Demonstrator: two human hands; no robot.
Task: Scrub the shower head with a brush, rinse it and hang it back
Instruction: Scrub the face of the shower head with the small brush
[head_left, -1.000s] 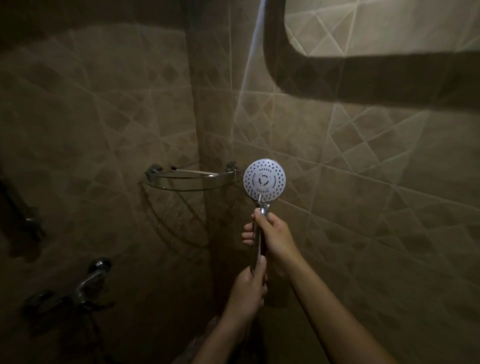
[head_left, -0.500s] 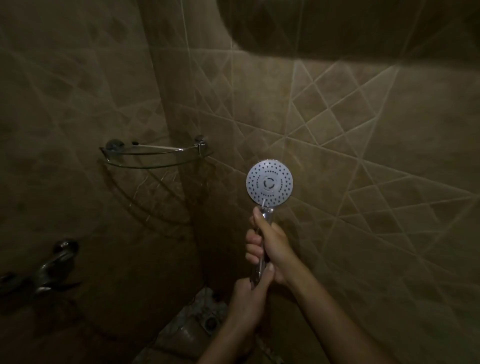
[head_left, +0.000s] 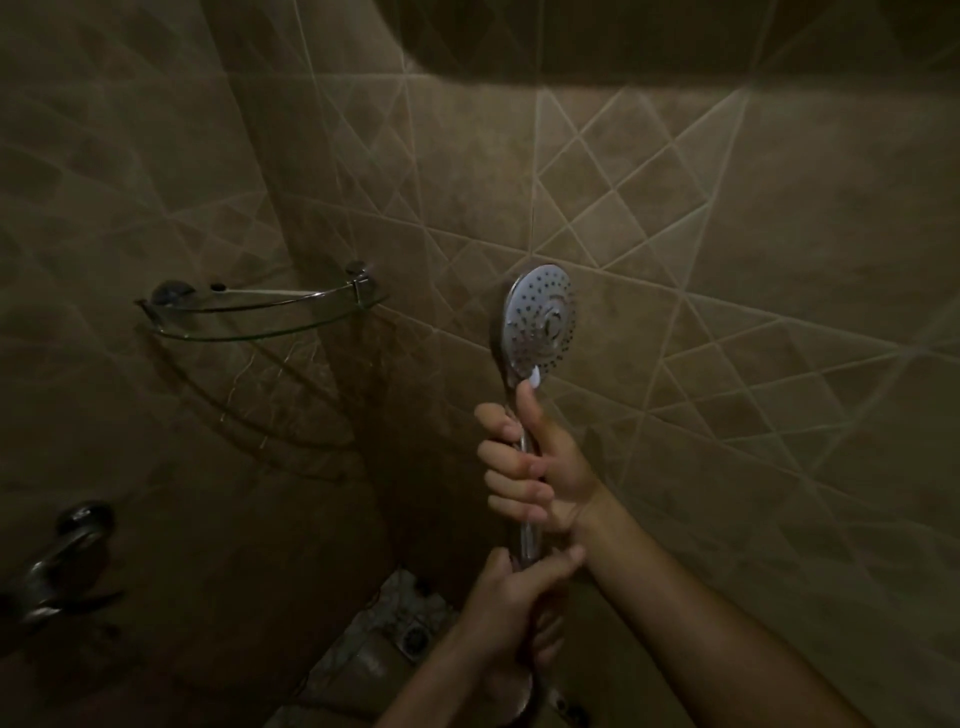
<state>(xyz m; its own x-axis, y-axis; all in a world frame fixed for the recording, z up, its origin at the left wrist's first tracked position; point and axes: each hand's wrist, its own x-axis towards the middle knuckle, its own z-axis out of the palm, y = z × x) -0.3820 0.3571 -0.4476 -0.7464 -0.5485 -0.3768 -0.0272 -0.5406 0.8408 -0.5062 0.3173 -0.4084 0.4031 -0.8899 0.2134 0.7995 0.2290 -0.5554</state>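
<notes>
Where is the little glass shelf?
The glass shelf sits in the tiled wall corner, left of the shower head and above the tap.

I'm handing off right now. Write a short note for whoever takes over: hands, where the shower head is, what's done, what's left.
Right hand: closed around the upper handle of the shower head, thumb up toward the spray face.
Left hand: closed on the bottom end of the handle, where the hose joins.
Shower head: held upright against the tiled wall, spray face angled to the right. No water seen flowing.
Nearby: glass corner shelf on the left, tap lower left, floor drain below.
Done: head is off its holder. Cannot tell whether scrubbing or rinsing happened; no brush in view.
Left: finish any cleaning, hang it back. Holder not in view.
</notes>
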